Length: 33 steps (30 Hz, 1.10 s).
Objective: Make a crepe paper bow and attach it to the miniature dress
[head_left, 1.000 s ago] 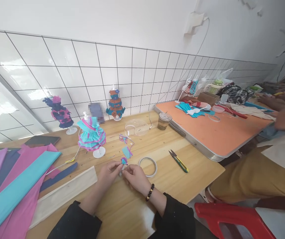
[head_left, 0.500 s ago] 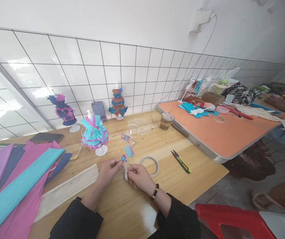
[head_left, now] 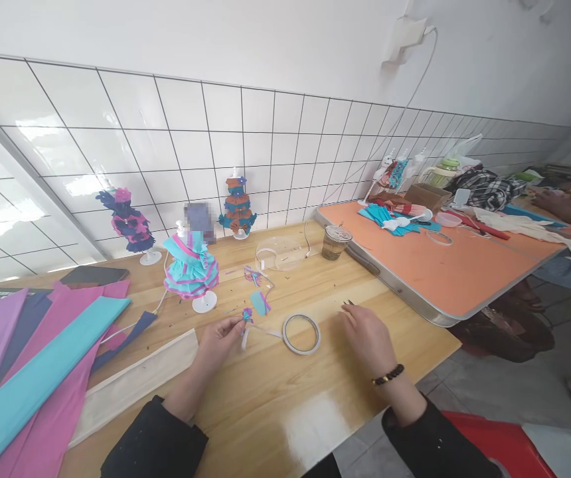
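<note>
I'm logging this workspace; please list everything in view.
Wooden table: 1, tan, foreground
Ruffled piece: 1, turquoise-purple, in left grip
Tape roll: 1, pale, table centre
Tool: 1, dark-tipped, partly under right grip
Scraps: 2, turquoise-purple, table centre
Dressed figures: 3, multicoloured, wooden table's back
Cup: 1, clear, back right
Strips: several, multicoloured, left
Slab: 1, black, back left
Orange table: 1, orange, right
Sundries: many, multicoloured, orange table
Wall box: 1, white, upper right
Stool: 1, red, lower right
Others' limbs: several, blurred, far right
Sleeves: 2, black, lower edge
Left grip: 1, bare, centre
Right grip: 1, braceleted, centre right
</note>
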Tool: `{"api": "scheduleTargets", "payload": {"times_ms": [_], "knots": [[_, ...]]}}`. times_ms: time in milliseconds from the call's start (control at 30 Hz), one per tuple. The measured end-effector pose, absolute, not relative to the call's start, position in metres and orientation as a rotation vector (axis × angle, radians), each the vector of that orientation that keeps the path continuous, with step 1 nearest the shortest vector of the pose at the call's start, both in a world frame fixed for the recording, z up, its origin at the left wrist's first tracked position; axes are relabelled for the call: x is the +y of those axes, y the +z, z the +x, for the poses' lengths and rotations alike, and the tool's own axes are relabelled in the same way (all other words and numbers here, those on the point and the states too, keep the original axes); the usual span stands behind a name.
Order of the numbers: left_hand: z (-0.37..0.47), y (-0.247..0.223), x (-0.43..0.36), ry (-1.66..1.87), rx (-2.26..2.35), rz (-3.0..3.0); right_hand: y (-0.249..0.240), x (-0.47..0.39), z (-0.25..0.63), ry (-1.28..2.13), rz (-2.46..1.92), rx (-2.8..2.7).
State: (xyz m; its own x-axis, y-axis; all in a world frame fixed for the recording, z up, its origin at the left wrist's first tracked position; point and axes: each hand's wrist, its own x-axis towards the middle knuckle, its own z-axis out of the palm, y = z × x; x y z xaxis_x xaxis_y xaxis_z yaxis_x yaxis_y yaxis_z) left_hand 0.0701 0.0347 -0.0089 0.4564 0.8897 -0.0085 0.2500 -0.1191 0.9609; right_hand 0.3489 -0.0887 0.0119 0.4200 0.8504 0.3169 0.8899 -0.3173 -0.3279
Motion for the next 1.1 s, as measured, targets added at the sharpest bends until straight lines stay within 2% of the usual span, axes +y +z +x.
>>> {"api": "scheduleTargets", "payload": {"times_ms": [133, 267, 433, 600, 767, 1100], "knots": [[0.071, -0.007, 0.034, 0.753, 1.024, 1.626, -0.004, -0.102, 0.387, -0.234, -2.545, -1.627], [0.071, -0.007, 0.034, 0.763, 1.033, 1.642, -0.008, -0.105, 0.394, -0.204, -2.553, -1.722], [0.071, -0.005, 0.034, 0.797, 1.007, 1.675, 0.018, -0.092, 0.367, 0.322, -2.164, -1.517], [0.072, -0.009, 0.034, 0.801, 1.011, 1.638, 0.055, -0.076, 0.298, 0.854, -1.660, -1.785], [0.071, -0.011, 0.035, 0.826, 0.965, 1.642, 0.061, -0.054, 0.259, 0.978, -1.467, -2.043], [0.069, -0.005, 0.033, 0.767, 0.970, 1.598, 0.053, -0.011, 0.279, 1.052, -1.490, -2.052]]}}
